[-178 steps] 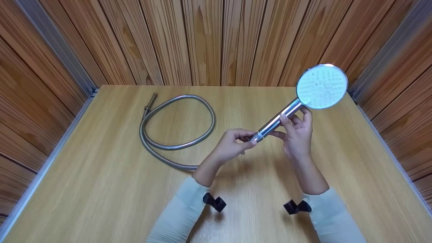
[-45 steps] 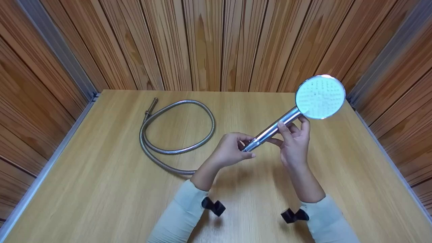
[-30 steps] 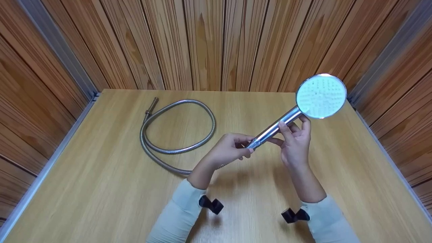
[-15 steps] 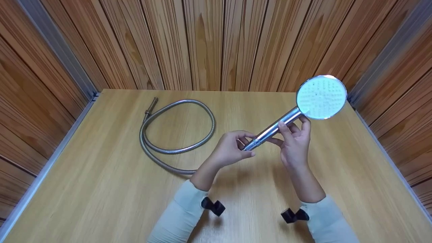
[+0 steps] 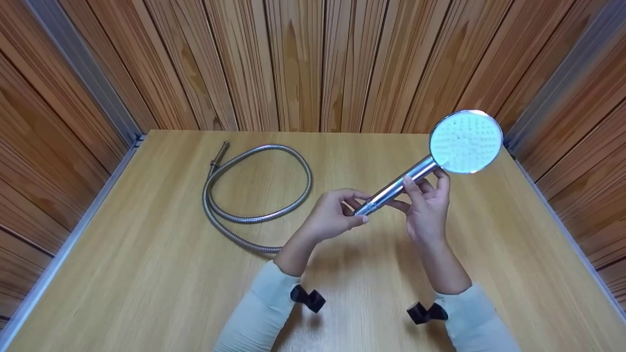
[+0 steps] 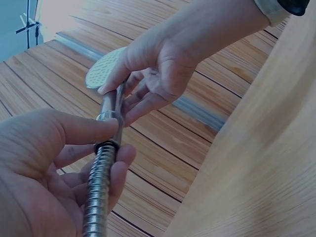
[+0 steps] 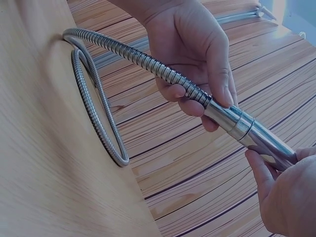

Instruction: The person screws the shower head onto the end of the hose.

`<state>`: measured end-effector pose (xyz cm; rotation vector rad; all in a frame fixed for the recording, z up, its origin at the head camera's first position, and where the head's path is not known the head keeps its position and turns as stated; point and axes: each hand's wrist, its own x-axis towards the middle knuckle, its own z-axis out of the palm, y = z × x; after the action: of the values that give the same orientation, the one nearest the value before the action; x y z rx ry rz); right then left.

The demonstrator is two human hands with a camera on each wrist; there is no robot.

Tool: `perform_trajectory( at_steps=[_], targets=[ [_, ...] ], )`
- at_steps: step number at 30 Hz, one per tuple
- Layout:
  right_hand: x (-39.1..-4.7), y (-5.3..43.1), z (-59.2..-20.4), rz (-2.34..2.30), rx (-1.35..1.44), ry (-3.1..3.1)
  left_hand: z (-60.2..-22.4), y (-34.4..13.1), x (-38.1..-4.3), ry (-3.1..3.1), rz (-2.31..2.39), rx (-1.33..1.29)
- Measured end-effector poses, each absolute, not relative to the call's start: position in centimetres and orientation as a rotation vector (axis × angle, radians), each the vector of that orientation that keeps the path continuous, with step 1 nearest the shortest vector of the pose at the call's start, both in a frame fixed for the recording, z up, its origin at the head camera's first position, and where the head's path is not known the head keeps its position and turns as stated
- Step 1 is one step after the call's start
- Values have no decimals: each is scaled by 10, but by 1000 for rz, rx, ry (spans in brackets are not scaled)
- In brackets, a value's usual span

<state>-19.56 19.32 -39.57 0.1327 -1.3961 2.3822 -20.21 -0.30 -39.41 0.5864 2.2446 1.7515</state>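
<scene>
A chrome shower head (image 5: 466,142) with a round white nozzle face is held tilted over the table. My right hand (image 5: 429,208) grips its handle (image 7: 270,148) just below the face, thumb in front and fingers behind. At the handle's lower end, my left hand (image 5: 332,215) pinches the smooth metal connector (image 7: 224,116) of a ribbed shower hose (image 6: 96,197). In the left wrist view the thumb lies along this connector and the fingers curl round beneath. Connector and handle stand in one line, meeting end to end. The left fingers partly cover the connector in the head view.
The rest of the hose lies in a loop on the wooden table (image 5: 146,274), left of my hands. Its other end fitting (image 5: 222,151) points toward the back. Wood-panelled walls (image 5: 293,63) enclose the back and sides. Small black mounts (image 5: 308,299) sit on both sleeves.
My left thumb and fingers shift back and forth over the connector between frames, as in a twisting motion. The right hand keeps the shower head almost still; since the earliest frame everything sits slightly lower in view.
</scene>
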Motion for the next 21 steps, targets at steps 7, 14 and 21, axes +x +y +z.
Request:
perform_trajectory(
  at_steps=[7,14,21],
  targets=[
    [-195,194,-397,2365,143,-1403,-395,-2,-201,2263,1722,611],
    [-195,195,-398,2359,153,-1403,-394,-5,-201,2186,1738,572],
    [-195,192,-397,2371,129,-1412,-394,-2,-201,2281,1701,531]
  ],
)
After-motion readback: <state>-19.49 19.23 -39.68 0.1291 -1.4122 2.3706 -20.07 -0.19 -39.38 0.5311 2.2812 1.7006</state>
